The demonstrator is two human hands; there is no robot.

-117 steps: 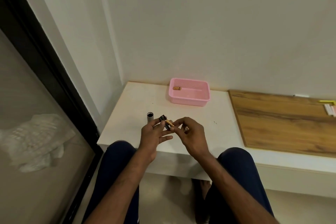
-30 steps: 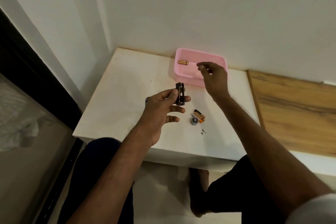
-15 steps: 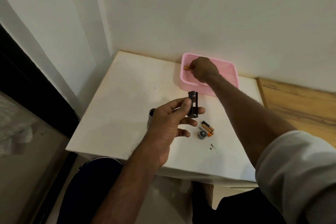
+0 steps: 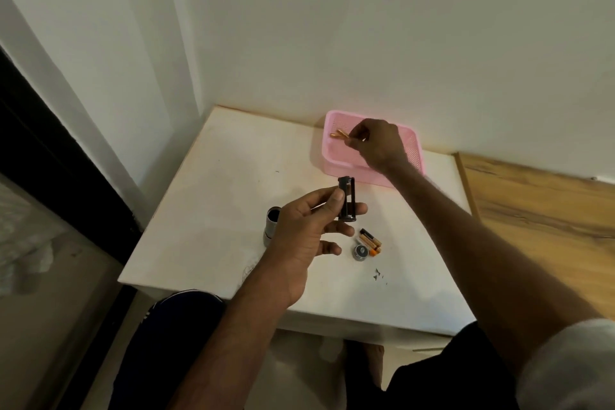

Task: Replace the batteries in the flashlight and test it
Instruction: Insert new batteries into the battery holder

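Gripping the holder [image 4: 347, 200] between thumb and curled fingers of the left hand [image 4: 299, 236], above the table [image 4: 213, 210], long axis upright. Reaching with the right hand [image 4: 376, 143] into the tray [image 4: 414, 150] at the far edge, fingertips [image 4: 349, 140] drawn into a narrow pinch on what looks like the near end of a battery [image 4: 338, 134]. Lying leftward from those fingertips, long axis across the tray, far nearer the right hand than the left. Probably fetching fresh cells to seat lengthwise in the holder. Spent cells [image 4: 369, 239], cap [image 4: 360, 252] and body [image 4: 272, 226] down on the table by the left hand
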